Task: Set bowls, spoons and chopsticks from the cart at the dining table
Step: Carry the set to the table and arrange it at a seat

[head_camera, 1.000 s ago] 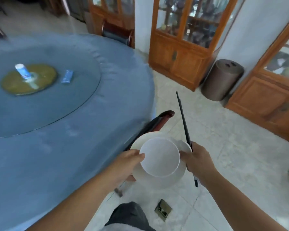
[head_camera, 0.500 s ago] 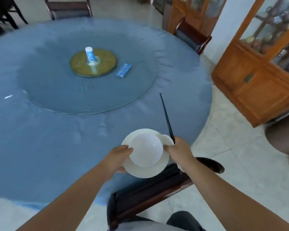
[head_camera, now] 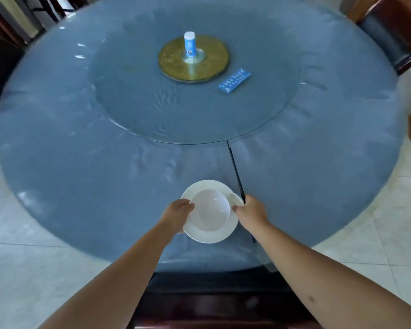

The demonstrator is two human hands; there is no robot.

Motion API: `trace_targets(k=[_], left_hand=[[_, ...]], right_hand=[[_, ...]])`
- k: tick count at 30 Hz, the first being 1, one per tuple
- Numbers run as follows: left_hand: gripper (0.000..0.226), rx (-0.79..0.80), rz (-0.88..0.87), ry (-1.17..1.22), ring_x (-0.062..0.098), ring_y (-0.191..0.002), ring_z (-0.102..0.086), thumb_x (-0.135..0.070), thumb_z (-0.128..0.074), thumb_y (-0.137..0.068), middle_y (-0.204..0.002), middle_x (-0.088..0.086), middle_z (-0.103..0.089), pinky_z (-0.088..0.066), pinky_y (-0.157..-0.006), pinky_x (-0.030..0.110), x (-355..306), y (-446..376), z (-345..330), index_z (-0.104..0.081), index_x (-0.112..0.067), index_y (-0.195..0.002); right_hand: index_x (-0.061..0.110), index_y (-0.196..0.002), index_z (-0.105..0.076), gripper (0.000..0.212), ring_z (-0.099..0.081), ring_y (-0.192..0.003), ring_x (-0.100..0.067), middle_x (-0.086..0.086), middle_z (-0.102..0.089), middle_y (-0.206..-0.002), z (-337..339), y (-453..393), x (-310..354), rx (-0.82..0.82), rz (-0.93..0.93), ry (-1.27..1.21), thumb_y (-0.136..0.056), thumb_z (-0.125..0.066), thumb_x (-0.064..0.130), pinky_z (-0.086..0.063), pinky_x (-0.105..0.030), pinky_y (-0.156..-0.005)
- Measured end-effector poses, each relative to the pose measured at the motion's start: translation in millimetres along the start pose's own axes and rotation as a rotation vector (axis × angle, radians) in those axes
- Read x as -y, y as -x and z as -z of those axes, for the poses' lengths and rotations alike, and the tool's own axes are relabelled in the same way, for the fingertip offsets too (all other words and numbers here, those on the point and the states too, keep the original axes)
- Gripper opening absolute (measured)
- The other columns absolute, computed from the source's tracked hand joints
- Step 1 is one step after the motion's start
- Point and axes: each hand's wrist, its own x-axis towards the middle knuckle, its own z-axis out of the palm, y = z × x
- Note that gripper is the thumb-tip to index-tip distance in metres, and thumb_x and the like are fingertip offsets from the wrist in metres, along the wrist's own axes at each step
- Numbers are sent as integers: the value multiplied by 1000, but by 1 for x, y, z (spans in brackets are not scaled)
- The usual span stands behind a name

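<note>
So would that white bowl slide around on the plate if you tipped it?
Probably. The bowl looks smooth and glossy and sits loose on the equally shiny plate, so a tilt could make it skate. Both hands, left hand and right hand, steady it at its sides. It looks like ceramic, so likely breakable if dropped.

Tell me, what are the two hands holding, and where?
Left hand grips the plate rim, bowl on top. Right hand holds the opposite rim plus black chopsticks near their lower end.

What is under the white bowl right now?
The bowl sits on a white plate, held by the left hand and right hand over the blue table. The plate's centre is covered by the bowl.
</note>
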Motion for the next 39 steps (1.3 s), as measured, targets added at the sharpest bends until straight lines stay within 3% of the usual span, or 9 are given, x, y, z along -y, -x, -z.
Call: trace_targets(k=[5,10,15,18,20,24,27,33,39], left_hand=[[11,-129,-6,-78,18,-76,-58,-31,-57,-86,-83,-5,-63,-56,-77,42,6,-17,-3,-65,-29,-79],[25,-152,-88,-156,22,-83,-60,-30,-59,-87,-105,4,-66,-48,-68,30,4,-27,-5,-68,-24,-110],[42,-126,-62,-187,29,-112,-56,-30,-61,-89,-134,10,-50,-50,-95,41,5,-31,-2,-60,-19,-130],[50,-182,-80,-337,34,-137,-30,-35,-59,-91,-152,12,-29,-33,-111,43,-2,-21,-1,-50,-21,-139],[49,-227,-265,-411,31,-140,-22,-33,-60,-91,-153,9,-26,-27,-111,43,-9,-4,0,-49,-22,-138],[35,-57,-811,-671,20,-121,-49,-25,-59,-91,-136,-3,-50,-40,-101,38,-23,30,-8,-61,-25,-126],[25,76,-982,-876,19,-102,-60,-24,-53,-95,-112,-4,-65,-48,-83,32,-31,41,-12,-67,-26,-114],[14,110,-818,-712,12,-78,-56,-15,-56,-94,-82,-7,-63,-42,-69,21,-20,37,1,-70,-17,-93],[14,-18,-462,-409,9,-64,-51,-22,-61,-90,-68,-5,-63,-37,-51,10,-5,23,-2,-65,-28,-77]], right_hand=[[10,-86,-62,10,-62,-77,-23,-3,-66,-82,-4,-13,2,-1,-11,43,-79,-60,17,-51,-33,-65],[12,-83,-60,6,-60,-73,-22,-1,-64,-79,-13,-18,5,-21,-42,24,-79,-59,16,-42,-27,-53],[14,-76,-53,17,-56,-74,-24,4,-55,-72,-17,-9,2,-54,-43,75,-84,-64,22,-39,-31,-61],[10,-79,-53,23,-57,-74,-25,0,-57,-75,-7,4,2,-134,-42,9,-86,-64,29,-42,-33,-61],[11,-81,-54,22,-58,-72,-22,-2,-60,-78,4,14,7,-99,-23,-24,-86,-61,31,-41,-32,-57],[25,-75,-54,15,-54,-62,-7,8,-60,-72,12,46,26,124,137,76,-87,-56,33,-35,-21,-48],[25,-77,-55,17,-53,-55,-9,7,-62,-69,4,69,36,221,184,53,-88,-53,39,-36,-18,-48],[17,-84,-60,24,-60,-43,-15,0,-69,-63,23,93,26,355,161,-76,-82,-62,40,-46,-24,-50],[14,-79,-66,8,-44,-42,-9,-3,-64,-58,41,87,4,213,153,-373,-85,-71,16,-35,-20,-42]])
